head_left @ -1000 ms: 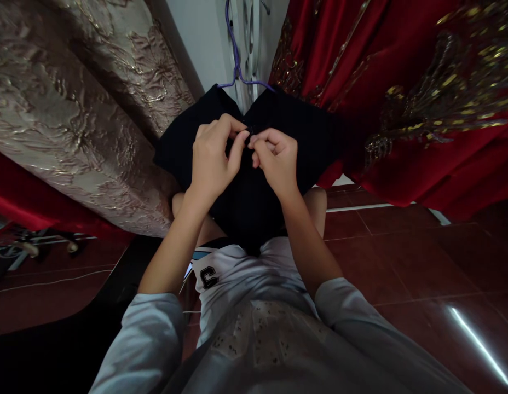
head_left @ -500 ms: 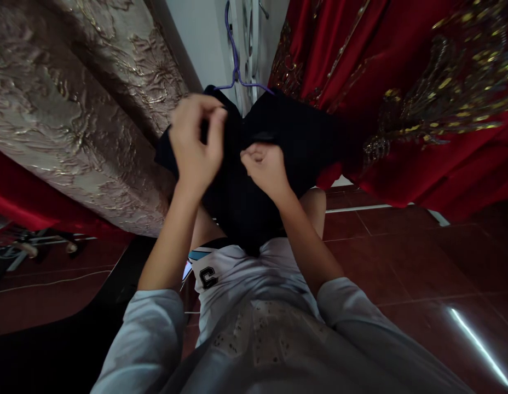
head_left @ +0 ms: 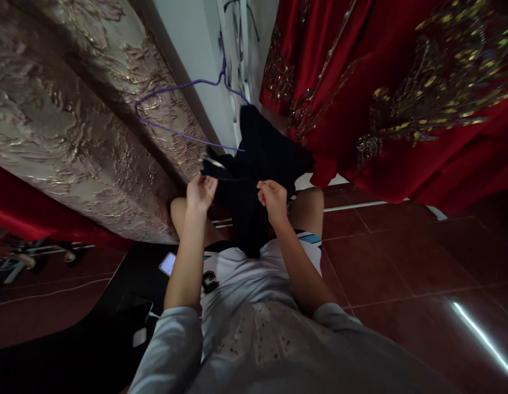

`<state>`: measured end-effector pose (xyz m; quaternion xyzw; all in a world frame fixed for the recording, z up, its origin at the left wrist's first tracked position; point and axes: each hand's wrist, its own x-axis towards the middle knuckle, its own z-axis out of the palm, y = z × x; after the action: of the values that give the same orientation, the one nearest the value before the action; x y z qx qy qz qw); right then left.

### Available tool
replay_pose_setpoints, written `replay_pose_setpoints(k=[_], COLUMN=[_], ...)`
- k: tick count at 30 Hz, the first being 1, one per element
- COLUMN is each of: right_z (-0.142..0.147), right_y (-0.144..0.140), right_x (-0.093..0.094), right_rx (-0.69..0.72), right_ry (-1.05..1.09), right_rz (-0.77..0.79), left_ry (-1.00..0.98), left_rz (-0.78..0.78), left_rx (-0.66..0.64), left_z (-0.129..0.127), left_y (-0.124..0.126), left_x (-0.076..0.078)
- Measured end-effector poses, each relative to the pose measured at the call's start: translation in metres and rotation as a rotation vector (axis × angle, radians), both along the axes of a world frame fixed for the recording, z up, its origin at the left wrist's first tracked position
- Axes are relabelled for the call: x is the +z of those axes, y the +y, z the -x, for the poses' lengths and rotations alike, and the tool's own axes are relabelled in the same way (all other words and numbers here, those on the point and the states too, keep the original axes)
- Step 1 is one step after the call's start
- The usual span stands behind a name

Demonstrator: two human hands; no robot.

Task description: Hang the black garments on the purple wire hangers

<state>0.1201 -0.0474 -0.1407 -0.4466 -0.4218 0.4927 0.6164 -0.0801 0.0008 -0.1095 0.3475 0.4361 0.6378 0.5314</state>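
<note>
A dark shirt [head_left: 274, 145] hangs by one shoulder from a purple wire hanger [head_left: 188, 83], between my knees. The hanger's left arm is bare and pokes out to the left, with its lower bar crossing above the cloth. My left hand [head_left: 202, 192] is at the shirt's left edge, palm partly turned up, fingers curled around the cloth. With thumb and fingers pinched together, my right hand [head_left: 272, 198] grips the shirt near its middle. A strip of the cloth runs between both hands. A pale, shiny patch shows on the fabric just above my left hand.
A white metal rack [head_left: 241, 60] stands behind the hanger. Beige textured fabric [head_left: 93, 109] hangs left, and red sequined fabric [head_left: 319, 71] hangs right. On a black seat [head_left: 110, 295] to my left lie a lit phone [head_left: 167, 264] and a small white object [head_left: 139, 337].
The shirt's left shoulder has come off the hanger, which now sticks out bare on that side. Both hands have moved down toward my lap. The phone on the seat has come into fuller view.
</note>
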Motion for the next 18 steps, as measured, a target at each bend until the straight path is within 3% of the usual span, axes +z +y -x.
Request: replay_pose_setpoints(k=[2, 5, 8, 10, 11, 12, 14, 16, 18], right_z=[-0.008, -0.002, 0.009, 0.01, 0.009, 0.008, 0.007, 0.009, 0.01], right_y=[-0.002, -0.002, 0.002, 0.006, 0.009, 0.013, 0.026, 0.044, 0.063], right_x=[-0.009, -0.007, 0.009, 0.026, 0.036, 0.046, 0.061, 0.066, 0.06], right_rx=[0.008, 0.149, 0.21, 0.274, 0.327, 0.371, 0.363, 0.245, 0.142], right_ry=[-0.095, -0.303, -0.335, -0.345, -0.368, -0.392, -0.407, -0.375, -0.353], right_rz=[-0.038, -0.251, -0.361, -0.381, -0.408, -0.453, -0.555, -0.601, -0.556], left_ry=[-0.031, 0.261, 0.677, 0.751, 0.74, 0.727, 0.75, 0.867, 0.988], left_rz=[0.001, -0.24, -0.552, -0.637, -0.63, -0.59, -0.455, -0.332, -0.263], left_rx=[-0.082, -0.205, -0.083, 0.003, -0.016, -0.089, -0.357, -0.625, -0.777], left_z=[-0.021, -0.049, -0.059, -0.053, -0.046, -0.038, -0.02, -0.004, 0.012], left_y=[-0.015, -0.037, -0.051, -0.055, -0.055, -0.056, -0.058, -0.062, -0.067], left_x=[0.005, 0.024, 0.038, 0.036, 0.031, 0.025, 0.008, -0.009, -0.022])
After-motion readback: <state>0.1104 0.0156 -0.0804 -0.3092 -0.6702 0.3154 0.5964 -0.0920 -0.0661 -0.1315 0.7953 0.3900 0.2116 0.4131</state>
